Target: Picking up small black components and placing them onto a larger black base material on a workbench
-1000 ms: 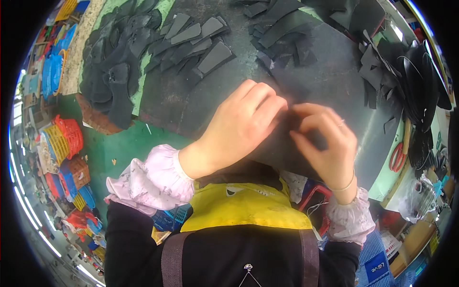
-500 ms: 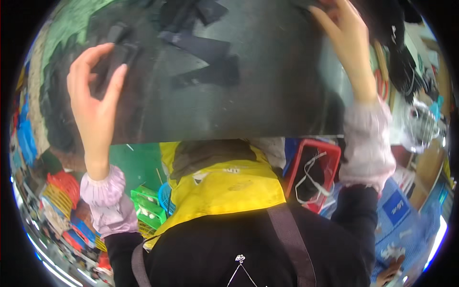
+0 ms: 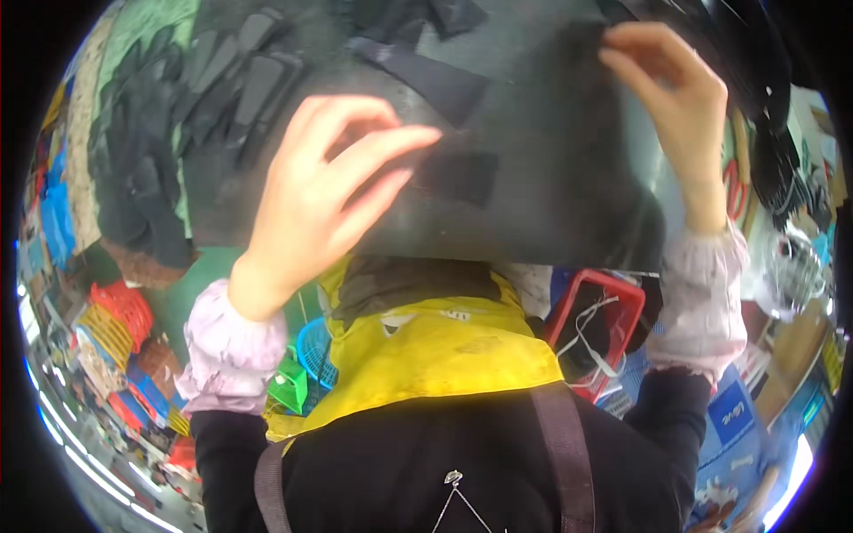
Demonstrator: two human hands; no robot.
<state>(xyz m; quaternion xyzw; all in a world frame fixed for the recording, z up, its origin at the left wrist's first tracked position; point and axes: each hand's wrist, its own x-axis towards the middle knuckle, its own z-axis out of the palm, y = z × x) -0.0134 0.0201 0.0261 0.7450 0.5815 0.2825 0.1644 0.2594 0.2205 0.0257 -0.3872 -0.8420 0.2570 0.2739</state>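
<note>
My left hand (image 3: 324, 191) is over the near left part of a dark work surface (image 3: 533, 222). Its fingers are apart, with nothing seen between them. Just beyond its fingertips lie flat black cut pieces (image 3: 444, 84), partly overlapping, and a single dark piece (image 3: 466, 178) sits nearer me. My right hand (image 3: 680, 93) is at the far right of the surface, thumb and forefinger brought close in a pinch. Motion blur and the dark background hide what, if anything, is between those fingertips.
Black pieces are spread in rows (image 3: 240, 80) at the left, beside a heap of longer ones (image 3: 138, 151). Black strips (image 3: 773, 160) hang at the right, near red-handled scissors (image 3: 731, 186). Below the near edge stand a red bin (image 3: 635, 306) and a blue basket (image 3: 313, 351).
My left hand has moved right and nearer me, away from the rows of black pieces. The view has shifted slightly, and my right thumb and forefinger now show at the far right.
</note>
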